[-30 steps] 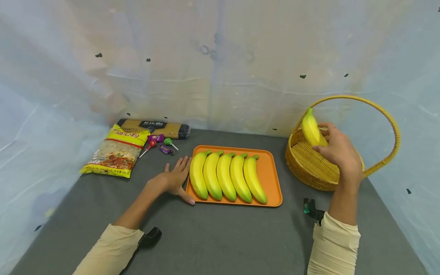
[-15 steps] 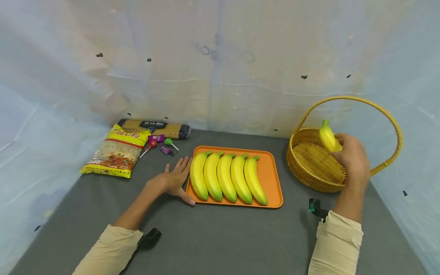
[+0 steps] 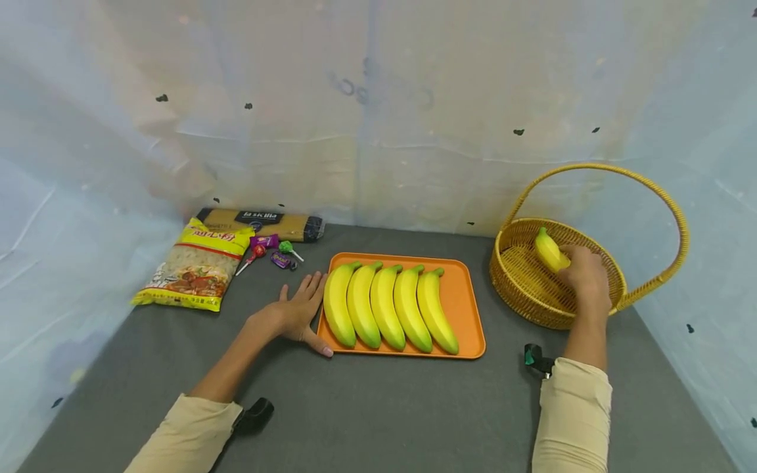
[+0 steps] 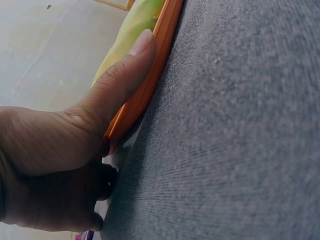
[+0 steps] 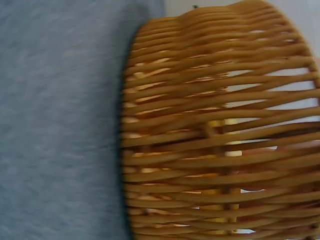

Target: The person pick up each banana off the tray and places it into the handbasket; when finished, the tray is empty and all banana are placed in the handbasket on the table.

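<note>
In the head view my right hand [image 3: 585, 277] reaches down into the wicker basket [image 3: 535, 314] at the right, gripping a yellow banana [image 3: 549, 251] by its lower part, stem end pointing up. The right wrist view is filled by the woven basket wall [image 5: 220, 115], which hides most of that hand. My left hand [image 3: 298, 314] lies with fingers spread against the left edge of the orange tray [image 3: 464, 302]. Its thumb [image 4: 122, 75] rests along the tray's rim in the left wrist view. Several bananas [image 3: 387, 307] lie side by side on the tray.
At the back left are a yellow food bag [image 3: 198, 266], a long pasta packet [image 3: 278, 225], a red lollipop [image 3: 258, 251], a green lollipop [image 3: 286, 247] and purple-wrapped candies [image 3: 280, 260]. The basket's tall handle [image 3: 674, 203] arches above it. A plastic sheet [image 3: 414, 131] hangs behind the grey table.
My right hand first shifted slightly right with the banana, then lowered it into the basket. The left hand stays at the tray's edge, and the bananas on the tray have not moved.
</note>
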Motion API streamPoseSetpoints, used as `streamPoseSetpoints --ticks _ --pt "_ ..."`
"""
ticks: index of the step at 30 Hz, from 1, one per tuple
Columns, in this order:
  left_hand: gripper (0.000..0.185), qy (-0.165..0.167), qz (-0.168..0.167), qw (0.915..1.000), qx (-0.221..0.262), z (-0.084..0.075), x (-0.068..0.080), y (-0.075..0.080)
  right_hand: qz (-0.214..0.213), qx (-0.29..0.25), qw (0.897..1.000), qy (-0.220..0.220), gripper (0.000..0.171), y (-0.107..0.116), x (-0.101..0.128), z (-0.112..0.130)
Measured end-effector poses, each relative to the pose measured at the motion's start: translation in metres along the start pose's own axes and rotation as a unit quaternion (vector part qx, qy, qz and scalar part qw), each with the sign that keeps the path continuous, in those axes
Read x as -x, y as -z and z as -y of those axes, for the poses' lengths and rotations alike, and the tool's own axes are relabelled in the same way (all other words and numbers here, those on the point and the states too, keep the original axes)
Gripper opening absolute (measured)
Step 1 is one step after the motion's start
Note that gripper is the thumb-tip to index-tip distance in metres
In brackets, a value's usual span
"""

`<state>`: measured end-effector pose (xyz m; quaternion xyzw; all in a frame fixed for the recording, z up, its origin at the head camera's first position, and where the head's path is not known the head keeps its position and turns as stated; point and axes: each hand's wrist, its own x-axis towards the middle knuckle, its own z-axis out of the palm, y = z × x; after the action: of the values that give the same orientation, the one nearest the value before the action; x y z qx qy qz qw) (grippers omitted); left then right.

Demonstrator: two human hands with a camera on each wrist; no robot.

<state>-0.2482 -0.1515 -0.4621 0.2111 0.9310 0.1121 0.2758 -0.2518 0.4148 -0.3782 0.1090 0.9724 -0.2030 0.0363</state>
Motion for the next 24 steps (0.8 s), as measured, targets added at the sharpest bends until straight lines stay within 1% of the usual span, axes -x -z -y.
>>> streamPoseSetpoints --ticks 5,9,12,16,18,21,24 --pt "0.173 0.002 0.002 1.0 0.001 0.0 0.001 0.0 0.017 -0.018 0.999 -0.026 0.063 -0.012 -0.004 -0.008" --pt "0.174 0.006 0.0 1.0 -0.002 0.0 0.001 0.001 0.033 -0.026 0.999 -0.034 0.062 -0.016 -0.004 -0.009" --pt "0.173 0.006 0.0 1.0 0.001 0.0 0.001 0.0 0.046 -0.018 0.998 -0.035 0.062 -0.016 -0.004 -0.007" --pt "0.173 0.0 -0.004 0.9999 0.012 0.0 0.0 -0.001 0.058 -0.009 0.998 -0.031 0.061 -0.015 -0.005 -0.006" --pt "0.173 0.004 0.001 0.9999 0.01 0.0 0.001 -0.001 0.069 -0.006 0.997 -0.028 0.061 -0.012 -0.005 -0.007" --pt "0.174 0.002 0.005 0.9999 0.013 -0.001 0.0 -0.002 0.085 0.007 0.996 -0.025 0.063 -0.006 -0.003 -0.008" --pt "0.174 0.0 0.005 0.9998 0.017 -0.001 0.0 -0.002 0.088 0.021 0.995 -0.029 0.064 0.002 0.0 -0.009"
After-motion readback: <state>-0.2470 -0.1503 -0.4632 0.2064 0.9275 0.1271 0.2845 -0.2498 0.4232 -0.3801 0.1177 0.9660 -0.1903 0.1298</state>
